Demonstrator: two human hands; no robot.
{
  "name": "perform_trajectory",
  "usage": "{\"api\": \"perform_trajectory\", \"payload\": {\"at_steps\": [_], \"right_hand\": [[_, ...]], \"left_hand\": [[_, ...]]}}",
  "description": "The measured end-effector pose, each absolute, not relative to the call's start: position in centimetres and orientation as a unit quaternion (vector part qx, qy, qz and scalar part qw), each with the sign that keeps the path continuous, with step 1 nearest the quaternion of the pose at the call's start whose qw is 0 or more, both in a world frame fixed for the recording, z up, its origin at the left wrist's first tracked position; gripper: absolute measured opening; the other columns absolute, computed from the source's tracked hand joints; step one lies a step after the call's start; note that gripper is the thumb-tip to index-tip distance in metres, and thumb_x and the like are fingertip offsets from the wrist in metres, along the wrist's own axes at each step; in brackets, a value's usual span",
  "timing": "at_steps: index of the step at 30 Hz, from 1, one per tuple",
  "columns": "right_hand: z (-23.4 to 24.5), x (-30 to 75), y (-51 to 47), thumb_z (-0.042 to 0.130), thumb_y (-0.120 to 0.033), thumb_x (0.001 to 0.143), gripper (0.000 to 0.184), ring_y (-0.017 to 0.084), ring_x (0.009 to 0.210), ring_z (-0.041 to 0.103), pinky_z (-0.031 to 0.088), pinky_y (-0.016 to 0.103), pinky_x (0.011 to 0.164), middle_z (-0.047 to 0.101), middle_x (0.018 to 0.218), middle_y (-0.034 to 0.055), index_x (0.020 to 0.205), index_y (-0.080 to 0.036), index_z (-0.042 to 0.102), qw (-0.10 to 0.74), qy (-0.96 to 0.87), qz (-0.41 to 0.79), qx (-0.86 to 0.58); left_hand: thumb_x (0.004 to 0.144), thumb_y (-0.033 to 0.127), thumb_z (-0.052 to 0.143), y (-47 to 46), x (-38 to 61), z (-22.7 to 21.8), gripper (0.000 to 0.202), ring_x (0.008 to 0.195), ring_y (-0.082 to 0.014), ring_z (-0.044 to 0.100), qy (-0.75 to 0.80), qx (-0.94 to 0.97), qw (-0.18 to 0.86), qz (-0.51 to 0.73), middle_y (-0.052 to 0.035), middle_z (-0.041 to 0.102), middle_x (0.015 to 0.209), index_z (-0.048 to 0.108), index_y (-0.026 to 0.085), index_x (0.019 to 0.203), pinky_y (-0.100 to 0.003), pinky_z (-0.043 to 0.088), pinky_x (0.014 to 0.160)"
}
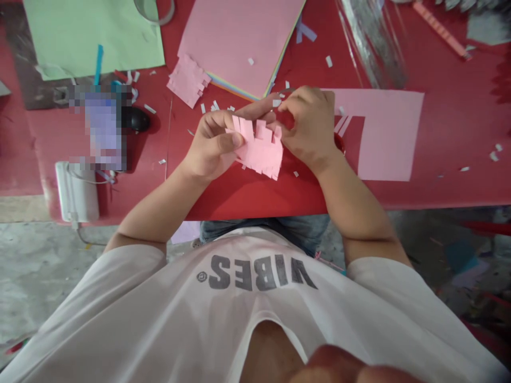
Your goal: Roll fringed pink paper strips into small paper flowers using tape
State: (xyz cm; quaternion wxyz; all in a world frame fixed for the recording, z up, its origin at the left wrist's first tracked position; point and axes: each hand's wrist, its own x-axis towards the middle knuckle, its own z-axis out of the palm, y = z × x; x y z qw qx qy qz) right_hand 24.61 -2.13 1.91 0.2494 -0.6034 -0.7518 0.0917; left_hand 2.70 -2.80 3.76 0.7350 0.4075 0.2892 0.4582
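Observation:
My left hand (217,141) pinches a small pink paper piece (261,151) between thumb and fingers, above the front part of the red table. Rectangular tabs are cut along its upper edge, and its lower edge is notched too. At the paper's right end, my right hand (309,125) has bent fingers closed at a tab; the exact fingertip contact is partly hidden. Beyond my left hand lies another notched pink paper piece (188,81). A larger pink sheet (393,133) with a cut-out corner and narrow strips lies to the right, partly behind my right hand.
A stack of coloured paper (239,40) lies at the back, beside a green sheet (96,37). To the left are a black mouse (139,119) and a white power bank (77,191) with a cable. A pink cutter (441,29) lies far right. Paper scraps dot the red table (451,154).

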Motion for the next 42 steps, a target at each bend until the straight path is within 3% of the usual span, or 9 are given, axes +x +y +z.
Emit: {"api": "perform_trajectory", "payload": {"at_steps": [2, 4, 6, 9, 16, 23, 27, 34, 42], "right_hand": [[2.3, 24.1, -2.8, 0.052, -0.039, 0.100, 0.011, 0.025, 0.107, 0.062, 0.046, 0.047, 0.100, 0.068, 0.107, 0.0032, 0.098, -0.030, 0.058, 0.315, -0.738, 0.089, -0.590], [2.5, 23.6, -3.6, 0.048, -0.037, 0.100, 0.007, 0.023, 0.100, 0.065, 0.050, 0.045, 0.094, 0.068, 0.101, 0.0016, 0.098, -0.032, 0.052, 0.433, -0.724, 0.082, -0.530], [2.4, 23.4, -4.0, 0.051, -0.034, 0.098, 0.002, 0.023, 0.100, 0.066, 0.050, 0.046, 0.093, 0.070, 0.100, 0.0000, 0.099, -0.035, 0.050, 0.501, -0.718, 0.069, -0.478], [2.1, 23.6, -3.8, 0.057, -0.029, 0.093, 0.011, 0.024, 0.089, 0.067, 0.049, 0.047, 0.086, 0.073, 0.098, -0.0030, 0.100, -0.035, 0.050, 0.549, -0.732, 0.024, -0.403], [2.6, 24.1, -3.3, 0.058, -0.028, 0.093, 0.011, 0.024, 0.085, 0.066, 0.047, 0.047, 0.086, 0.072, 0.093, -0.0033, 0.093, -0.031, 0.047, 0.514, -0.754, 0.030, -0.408], [2.9, 24.7, -3.1, 0.055, -0.030, 0.093, 0.019, 0.023, 0.088, 0.067, 0.051, 0.049, 0.086, 0.070, 0.094, -0.0021, 0.083, -0.030, 0.039, 0.429, -0.788, 0.073, -0.436], [2.5, 24.8, -3.0, 0.052, -0.034, 0.094, 0.024, 0.024, 0.086, 0.065, 0.050, 0.051, 0.083, 0.072, 0.094, -0.0008, 0.078, -0.028, 0.036, 0.410, -0.795, 0.034, -0.446], [1.9, 24.7, -2.8, 0.054, -0.025, 0.093, 0.018, 0.021, 0.077, 0.060, 0.044, 0.044, 0.071, 0.073, 0.091, -0.0045, 0.081, -0.029, 0.042, 0.488, -0.781, -0.085, -0.381], [1.0, 24.3, -2.3, 0.056, -0.025, 0.094, 0.014, 0.020, 0.074, 0.059, 0.042, 0.041, 0.070, 0.069, 0.088, -0.0054, 0.083, -0.030, 0.049, 0.528, -0.773, -0.080, -0.343]], "left_hand": [[0.066, 0.053, 0.091, -2.5, 2.7, 3.6, 0.049, 0.128, -0.0341, 0.066, 0.269, 0.429, 0.737, 0.447, -0.0037, 0.071, 0.126, 0.057, 0.018, 0.063, -0.043, 0.061, 0.094], [0.068, 0.050, 0.091, -2.3, 2.7, 3.4, 0.043, 0.129, -0.0330, 0.066, 0.226, 0.458, 0.742, 0.435, -0.0037, 0.070, 0.133, 0.061, 0.019, 0.065, -0.044, 0.061, 0.096], [0.072, 0.046, 0.089, -2.1, 2.8, 3.2, 0.036, 0.132, -0.0316, 0.065, 0.188, 0.485, 0.741, 0.425, -0.0033, 0.069, 0.138, 0.064, 0.020, 0.067, -0.046, 0.059, 0.101], [0.077, 0.045, 0.086, -2.1, 2.8, 3.2, 0.032, 0.137, -0.0303, 0.061, 0.183, 0.515, 0.721, 0.426, -0.0010, 0.069, 0.138, 0.066, 0.022, 0.068, -0.050, 0.056, 0.107], [0.077, 0.041, 0.087, -2.3, 2.3, 3.7, 0.031, 0.129, -0.0332, 0.067, 0.221, 0.626, 0.640, 0.386, -0.0020, 0.064, 0.145, 0.070, 0.020, 0.062, -0.050, 0.057, 0.106], [0.078, 0.028, 0.084, -2.0, 2.1, 3.6, 0.016, 0.124, -0.0296, 0.069, 0.191, 0.645, 0.630, 0.388, -0.0027, 0.065, 0.143, 0.073, 0.022, 0.069, -0.048, 0.054, 0.111], [0.076, 0.032, 0.086, -1.9, 2.1, 3.4, 0.018, 0.122, -0.0298, 0.070, 0.192, 0.650, 0.630, 0.379, -0.0018, 0.064, 0.145, 0.072, 0.023, 0.068, -0.049, 0.055, 0.110], [0.072, 0.036, 0.091, -2.2, 2.2, 3.6, 0.027, 0.114, -0.0272, 0.073, 0.192, 0.572, 0.711, 0.362, -0.0007, 0.062, 0.147, 0.071, 0.021, 0.062, -0.047, 0.059, 0.105], [0.064, 0.047, 0.095, -2.6, 2.4, 3.9, 0.042, 0.108, -0.0275, 0.075, 0.214, 0.516, 0.745, 0.364, -0.0029, 0.072, 0.128, 0.063, 0.020, 0.057, -0.043, 0.063, 0.092]]}}
